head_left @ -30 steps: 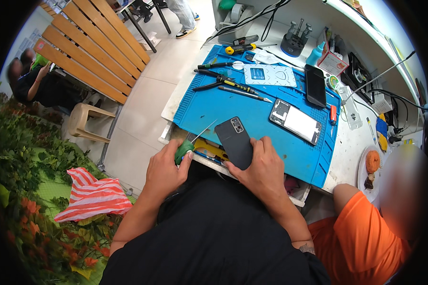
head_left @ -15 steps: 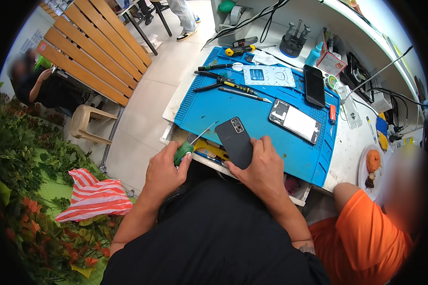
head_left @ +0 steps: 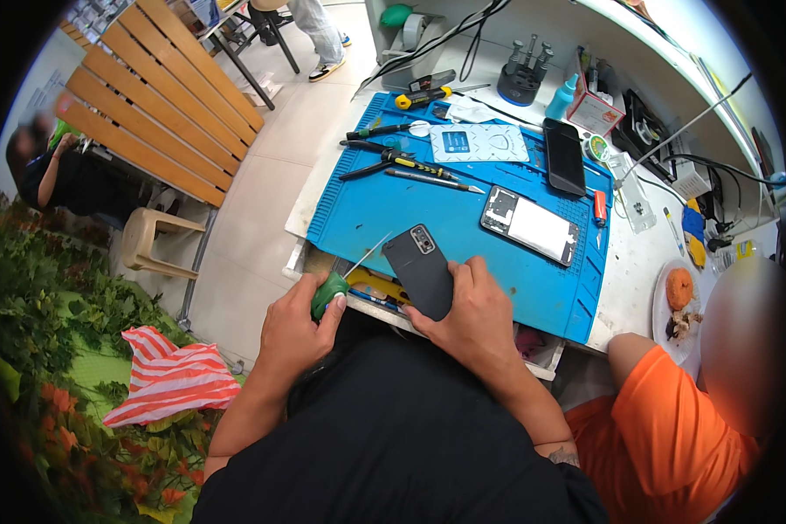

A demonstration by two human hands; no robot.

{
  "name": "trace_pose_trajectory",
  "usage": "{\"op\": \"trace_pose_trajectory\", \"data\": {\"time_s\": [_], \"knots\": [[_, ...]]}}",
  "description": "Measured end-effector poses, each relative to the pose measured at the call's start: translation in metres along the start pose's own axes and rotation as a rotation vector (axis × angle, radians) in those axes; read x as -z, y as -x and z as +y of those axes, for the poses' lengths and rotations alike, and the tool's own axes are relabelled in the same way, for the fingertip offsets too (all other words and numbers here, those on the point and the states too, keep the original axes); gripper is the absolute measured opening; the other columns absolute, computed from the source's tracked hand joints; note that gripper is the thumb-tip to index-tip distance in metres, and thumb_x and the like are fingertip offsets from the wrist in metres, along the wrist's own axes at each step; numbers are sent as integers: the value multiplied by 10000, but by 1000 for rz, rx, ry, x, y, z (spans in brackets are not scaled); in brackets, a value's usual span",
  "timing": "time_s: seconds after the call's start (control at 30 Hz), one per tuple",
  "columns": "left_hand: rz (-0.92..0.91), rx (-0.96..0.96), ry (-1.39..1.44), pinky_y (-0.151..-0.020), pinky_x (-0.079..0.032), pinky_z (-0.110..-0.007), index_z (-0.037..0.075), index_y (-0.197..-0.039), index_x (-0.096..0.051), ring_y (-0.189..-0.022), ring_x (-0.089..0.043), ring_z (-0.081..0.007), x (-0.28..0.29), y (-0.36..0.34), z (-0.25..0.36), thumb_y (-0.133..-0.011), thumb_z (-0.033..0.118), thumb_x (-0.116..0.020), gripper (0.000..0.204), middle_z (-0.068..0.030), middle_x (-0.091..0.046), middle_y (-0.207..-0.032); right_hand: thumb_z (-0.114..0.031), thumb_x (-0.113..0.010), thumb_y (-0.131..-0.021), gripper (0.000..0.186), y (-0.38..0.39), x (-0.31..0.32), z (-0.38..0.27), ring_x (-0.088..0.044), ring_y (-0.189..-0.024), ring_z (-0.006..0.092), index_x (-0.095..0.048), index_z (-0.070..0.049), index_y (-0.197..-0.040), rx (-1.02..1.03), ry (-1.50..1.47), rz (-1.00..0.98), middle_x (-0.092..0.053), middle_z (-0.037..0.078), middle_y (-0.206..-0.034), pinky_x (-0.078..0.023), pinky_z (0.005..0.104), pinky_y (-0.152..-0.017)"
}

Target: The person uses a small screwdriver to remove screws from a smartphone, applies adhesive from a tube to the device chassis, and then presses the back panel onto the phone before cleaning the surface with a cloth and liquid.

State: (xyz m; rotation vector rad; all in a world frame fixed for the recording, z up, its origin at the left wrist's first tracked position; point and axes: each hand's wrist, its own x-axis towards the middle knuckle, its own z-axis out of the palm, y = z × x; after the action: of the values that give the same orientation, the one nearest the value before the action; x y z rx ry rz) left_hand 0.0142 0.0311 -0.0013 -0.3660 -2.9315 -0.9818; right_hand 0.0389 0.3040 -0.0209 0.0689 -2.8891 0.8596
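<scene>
My left hand is closed round the green handle of a screwdriver, its thin shaft pointing up and right. My right hand grips a dark phone, camera module at the top, over the front edge of the blue mat. An opened phone with a white inner panel lies on the mat at right, below a black phone, a patterned white card, a pointed pen-like tool and pliers. An open drawer with tools shows under my hands.
A cylindrical tool holder, blue bottle and cables stand behind. A plate with food is at right, beside a person in orange. Left are a plastic stool, slatted wooden board, foliage, striped cloth and other people.
The view has shifted slightly, with the bench appearing a little lower and further left. Both hands keep their grips on the screwdriver and phone.
</scene>
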Motion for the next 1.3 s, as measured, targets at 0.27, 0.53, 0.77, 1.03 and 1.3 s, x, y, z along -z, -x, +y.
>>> {"op": "trace_pose_trajectory", "data": {"time_s": [0.27,0.53,0.77,1.03,1.3], "knots": [[-27,-15,-21,-726,-591,-450,-9,-1280,-713,-798,-776,-405,3,-4,4,-1039,255,-782,364,-236,-775,-927,-393,-985,-790,783,1,-1,1,-732,-1028,368,-683,121,-1296,22,-11,12,-633,186,-1169,-644,449,-819],[14,-16,3,-731,-592,-450,-7,-1279,-714,-801,-771,-419,-3,-5,-7,-1039,254,-784,362,-237,-778,-956,-392,-990,-789,783,0,0,0,-730,-1035,368,-681,116,-1301,1,-22,-15,-628,186,-1167,-639,452,-807],[-48,-38,-21,-761,-602,-467,-7,-1289,-713,-860,-783,-435,-3,-12,1,-1049,254,-775,359,-244,-782,-981,-393,-991,-787,786,0,3,-1,-722,-1016,366,-682,123,-1293,5,-24,-10,-625,186,-1158,-634,450,-805],[-84,-44,-25,-805,-609,-479,-9,-1298,-712,-929,-790,-460,-2,-23,-2,-1049,250,-774,365,-258,-790,-1013,-393,-987,-789,787,0,3,1,-714,-1032,362,-686,133,-1290,11,-46,-1,-623,189,-1146,-628,448,-821],[-103,-44,-7,-826,-606,-463,-23,-1313,-718,-946,-794,-449,10,-27,-6,-1034,237,-788,388,-256,-797,-1042,-421,-982,-799,788,1,2,2,-718,-1006,357,-682,115,-1293,11,-47,4,-620,179,-1138,-625,448,-799]]}}
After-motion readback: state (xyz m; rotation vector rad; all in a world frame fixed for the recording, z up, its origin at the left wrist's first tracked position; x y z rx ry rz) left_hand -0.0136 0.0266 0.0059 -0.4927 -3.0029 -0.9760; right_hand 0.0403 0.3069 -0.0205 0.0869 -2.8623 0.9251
